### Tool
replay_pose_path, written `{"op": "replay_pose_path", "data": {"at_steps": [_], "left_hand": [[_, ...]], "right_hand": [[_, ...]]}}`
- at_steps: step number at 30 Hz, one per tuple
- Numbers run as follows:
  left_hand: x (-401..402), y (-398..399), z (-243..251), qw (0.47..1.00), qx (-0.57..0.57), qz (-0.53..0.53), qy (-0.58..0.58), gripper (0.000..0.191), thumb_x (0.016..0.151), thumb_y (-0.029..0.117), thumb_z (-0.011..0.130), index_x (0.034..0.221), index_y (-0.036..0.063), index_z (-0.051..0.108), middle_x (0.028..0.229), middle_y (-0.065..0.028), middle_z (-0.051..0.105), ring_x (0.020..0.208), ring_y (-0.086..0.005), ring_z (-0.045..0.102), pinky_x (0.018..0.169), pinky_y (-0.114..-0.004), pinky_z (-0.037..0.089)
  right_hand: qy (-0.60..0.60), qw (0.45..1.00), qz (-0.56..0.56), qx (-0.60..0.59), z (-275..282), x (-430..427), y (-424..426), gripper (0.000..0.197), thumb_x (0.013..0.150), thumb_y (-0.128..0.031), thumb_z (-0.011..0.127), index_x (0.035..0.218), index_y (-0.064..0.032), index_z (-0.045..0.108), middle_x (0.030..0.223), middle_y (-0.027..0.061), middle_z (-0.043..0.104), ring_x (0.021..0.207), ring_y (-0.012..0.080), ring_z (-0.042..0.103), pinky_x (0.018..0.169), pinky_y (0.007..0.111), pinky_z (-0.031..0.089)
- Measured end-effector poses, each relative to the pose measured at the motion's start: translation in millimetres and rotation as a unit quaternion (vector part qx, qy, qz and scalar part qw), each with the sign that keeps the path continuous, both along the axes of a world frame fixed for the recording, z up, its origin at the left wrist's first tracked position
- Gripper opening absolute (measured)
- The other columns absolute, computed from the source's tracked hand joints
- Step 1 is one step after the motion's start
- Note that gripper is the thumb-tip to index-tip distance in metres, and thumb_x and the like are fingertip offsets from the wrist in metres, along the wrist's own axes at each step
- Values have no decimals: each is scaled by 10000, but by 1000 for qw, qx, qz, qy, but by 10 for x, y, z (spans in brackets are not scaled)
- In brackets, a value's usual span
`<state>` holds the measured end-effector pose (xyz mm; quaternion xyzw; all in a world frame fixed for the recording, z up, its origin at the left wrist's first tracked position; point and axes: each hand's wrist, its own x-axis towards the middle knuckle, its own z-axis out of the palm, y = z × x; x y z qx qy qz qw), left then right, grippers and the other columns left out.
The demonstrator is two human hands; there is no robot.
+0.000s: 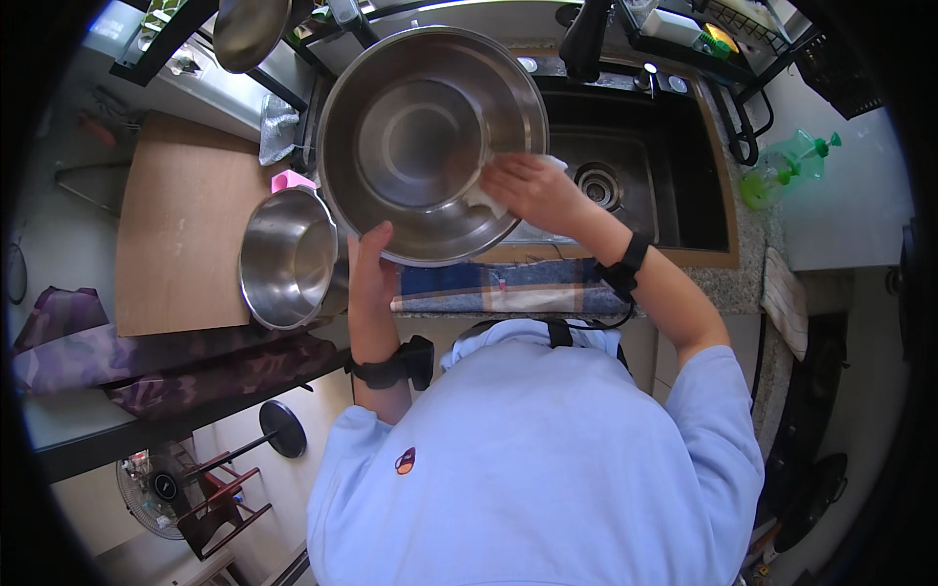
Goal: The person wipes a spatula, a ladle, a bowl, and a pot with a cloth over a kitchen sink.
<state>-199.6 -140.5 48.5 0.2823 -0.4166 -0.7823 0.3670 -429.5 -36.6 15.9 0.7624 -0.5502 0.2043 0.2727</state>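
Note:
A large stainless steel basin (425, 139) is held tilted, its inside facing me, over the left part of the black sink (681, 176). My left hand (372, 264) grips its lower left rim, the thumb over the edge and the other fingers hidden behind. My right hand (527, 190) presses a white cloth (487, 199) against the basin's inner wall at the lower right. Only the edges of the cloth show around the fingers. Left of the basin stands a smaller stainless steel pot (287, 256), close to my left hand.
A wooden board (183, 227) lies left of the pot, near a pink object (292, 180). A folded blue plaid cloth (506, 286) lies along the counter's front edge. The black faucet (585, 44) rises behind the sink. A green spray bottle (788, 168) stands on the right.

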Motion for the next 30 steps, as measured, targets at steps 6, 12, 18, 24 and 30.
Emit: {"op": "replay_pose_path", "data": {"at_steps": [6,12,18,24,30], "left_hand": [[-22,2,103,998,60,-8,14,401,798,226,508,1135,18,443,1087,-104,527,985,-220,515,850,-362,413],[-395,434,-235,994,49,52,83,347,802,227,507,1071,11,472,1036,-103,539,973,-210,518,851,-354,409],[-406,340,-223,989,83,58,106,264,763,170,495,953,-13,509,915,-96,564,896,-206,542,823,-344,421],[-352,181,-214,985,122,62,107,231,731,152,472,861,-22,552,876,-112,587,866,-216,560,808,-339,428],[-271,78,-245,989,99,43,106,289,736,151,481,970,-15,516,956,-113,569,910,-215,549,825,-337,425]], "right_hand": [[-19,999,32,-35,-8,218,62,200,663,-109,546,854,-60,578,872,47,621,810,169,604,763,271,469],[-120,991,22,-47,48,476,46,198,646,-122,545,834,-66,576,851,46,630,768,157,622,675,257,494],[-162,986,4,-27,148,547,83,211,647,-123,543,847,-66,577,857,57,627,764,167,620,660,275,492],[-116,993,15,15,95,137,151,223,657,-110,538,866,-41,571,860,81,618,795,195,605,733,298,469],[-57,998,-16,26,0,116,143,321,660,-200,584,916,-9,554,921,122,597,876,238,577,792,322,444]]}}
